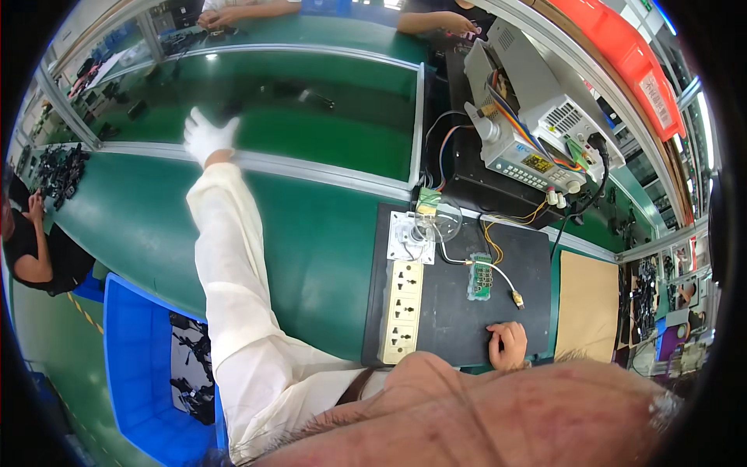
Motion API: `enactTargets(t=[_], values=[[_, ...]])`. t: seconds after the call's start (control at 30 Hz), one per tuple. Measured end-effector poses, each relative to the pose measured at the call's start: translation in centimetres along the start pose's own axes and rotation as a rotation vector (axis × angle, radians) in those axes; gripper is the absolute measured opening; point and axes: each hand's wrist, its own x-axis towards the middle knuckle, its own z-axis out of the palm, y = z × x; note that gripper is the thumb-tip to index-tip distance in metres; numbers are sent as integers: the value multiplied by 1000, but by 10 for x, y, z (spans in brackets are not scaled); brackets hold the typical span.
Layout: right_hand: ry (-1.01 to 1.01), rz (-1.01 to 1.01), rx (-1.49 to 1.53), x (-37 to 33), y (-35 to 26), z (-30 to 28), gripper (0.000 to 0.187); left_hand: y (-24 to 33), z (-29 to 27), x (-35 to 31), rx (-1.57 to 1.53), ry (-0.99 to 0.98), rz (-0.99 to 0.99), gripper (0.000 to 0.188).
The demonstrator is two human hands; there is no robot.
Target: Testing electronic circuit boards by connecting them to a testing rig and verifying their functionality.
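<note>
My left hand (210,134), in a white glove, reaches over the near rail of the green conveyor belt (342,144). Its fingers are spread and it grips nothing; a dark blurred item (230,107) lies on the belt just past them. My bare right hand (508,344) rests at the near edge of a black mat (443,311), fingers curled in; whatever they might hold is hidden. On that mat are a cream power strip (403,307), a small green circuit board (481,279), a white cable with a metal USB plug (517,299) and a white square fixture (410,237).
Bench instruments (537,156) with coloured wires stand at the back right. A clear round lens (442,223) overhangs the fixture. Cardboard (587,303) lies right of the mat. A blue bin (140,373) with black cabled items is at the left. Co-workers sit across the belt and far left.
</note>
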Motion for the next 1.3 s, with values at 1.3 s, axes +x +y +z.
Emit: enactTargets(t=[1.3], values=[[266,-89,357,5,-23,-30,33,-5,-165,-205,-1286,-477,476,73]])
